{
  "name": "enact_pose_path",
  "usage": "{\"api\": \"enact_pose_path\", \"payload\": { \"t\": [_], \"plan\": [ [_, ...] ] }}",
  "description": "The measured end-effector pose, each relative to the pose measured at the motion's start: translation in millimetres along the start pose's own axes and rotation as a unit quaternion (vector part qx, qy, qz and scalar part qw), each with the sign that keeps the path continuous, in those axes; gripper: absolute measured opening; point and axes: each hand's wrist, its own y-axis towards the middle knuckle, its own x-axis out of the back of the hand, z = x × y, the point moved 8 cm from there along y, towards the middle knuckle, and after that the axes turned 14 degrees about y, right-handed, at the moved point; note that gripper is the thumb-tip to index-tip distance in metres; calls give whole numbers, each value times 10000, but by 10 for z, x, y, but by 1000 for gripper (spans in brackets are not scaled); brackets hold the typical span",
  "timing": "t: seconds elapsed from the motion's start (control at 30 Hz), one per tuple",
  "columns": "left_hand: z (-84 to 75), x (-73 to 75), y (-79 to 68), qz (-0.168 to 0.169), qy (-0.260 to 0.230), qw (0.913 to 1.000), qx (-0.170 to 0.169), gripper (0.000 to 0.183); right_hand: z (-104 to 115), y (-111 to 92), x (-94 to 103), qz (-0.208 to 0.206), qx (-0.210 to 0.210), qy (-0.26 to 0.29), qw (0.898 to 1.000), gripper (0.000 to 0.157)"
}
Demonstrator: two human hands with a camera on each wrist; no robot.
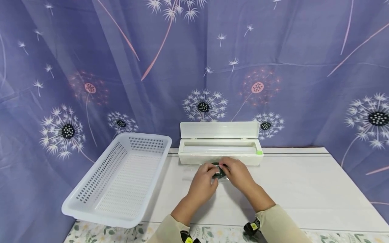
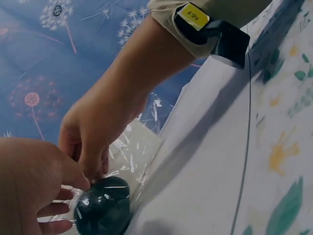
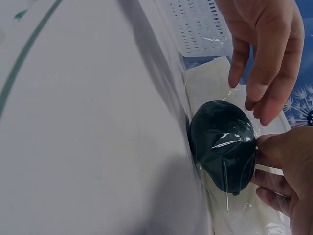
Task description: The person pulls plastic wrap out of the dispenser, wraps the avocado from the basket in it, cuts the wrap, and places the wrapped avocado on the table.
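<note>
A dark green, pear-shaped avocado (image 3: 225,147) with a small stem end lies on the table, clear cling film (image 3: 222,169) creased and shiny over it. My right hand (image 1: 238,173) is at one side, its thumb and fingers pinching the film at the avocado's edge. On the other side my left hand (image 1: 202,184) hovers close, fingers loosely bent and pointing down toward the film. In the left wrist view the left hand (image 2: 34,181) has its index finger near the right hand's (image 2: 98,122) fingertips. Right behind stands a white cling film box (image 1: 220,159), its lid up and a roll inside.
A white perforated plastic basket (image 1: 149,199) stands at the left. A green slider (image 1: 259,152) sits at the right end of the box's front edge. White cloth (image 1: 291,189) covers the table, with a floral cloth (image 1: 212,233) along the front and a dandelion-print curtain (image 1: 188,67) behind.
</note>
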Motion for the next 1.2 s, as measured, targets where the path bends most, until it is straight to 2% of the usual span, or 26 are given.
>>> {"api": "enact_pose_path", "payload": {
  "t": [0.13, 0.37, 0.6, 0.67, 0.83, 0.9, 0.97, 1.1, 1.2],
  "plan": [
    [6, -73, -7, 96, 237, 9997, -57, 44, 4, 8, -10, -62, 18, -124, 9999, 7],
    [37, -151, 31, 496, 315, 9981, 194, 54, -45, 13, -34, -382, -62, -245, 9990, 6],
    [46, -157, 96, 463, 745, 9961, 117, 55, -129, -10, -73, -572, -488, -221, 9969, 19],
    [48, -164, 110, 436, 807, 9957, 95, 55, -104, -34, -62, -662, -404, -251, 9967, 24],
    [34, -171, 121, 433, 894, 9950, 41, 57, 98, -122, 4, -977, 291, -366, 9941, 24],
    [26, -175, 117, 427, 979, 9943, 0, 56, 189, -162, 9, -925, 485, -457, 9935, 24],
    [23, -184, 114, 423, 1056, 9935, -28, 54, 251, -197, -8, -732, 495, -564, 9945, 28],
    [16, -220, 114, 380, 1254, 9913, -154, 52, 283, -248, -75, -270, 229, -868, 9956, 46],
    [7, -252, 117, 413, 1439, 9885, -216, 53, 249, -266, -116, -87, 40, -953, 9954, 54]
  ]
}}
